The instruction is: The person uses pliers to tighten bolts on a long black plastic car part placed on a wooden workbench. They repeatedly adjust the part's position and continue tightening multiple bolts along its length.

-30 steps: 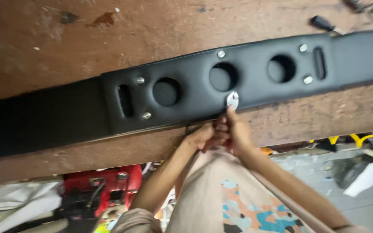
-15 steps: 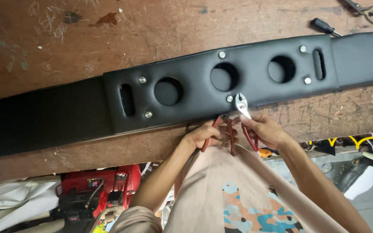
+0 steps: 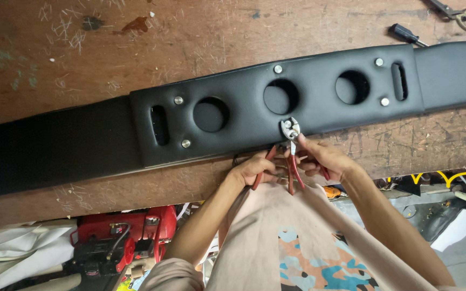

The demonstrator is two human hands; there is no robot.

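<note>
You have no packages, signs or screens in front of you here. The only label-like thing is a small pale sticker [image 3: 152,220] on the top of the red machine [image 3: 115,237] that sits under the near edge of the workbench [image 3: 82,59], down at your lower left; it is a short rectangle, whitish against the red casing, and too small and blurred to tell more. Nothing on the bench top itself carries a label, as far as the head view shows.
</note>
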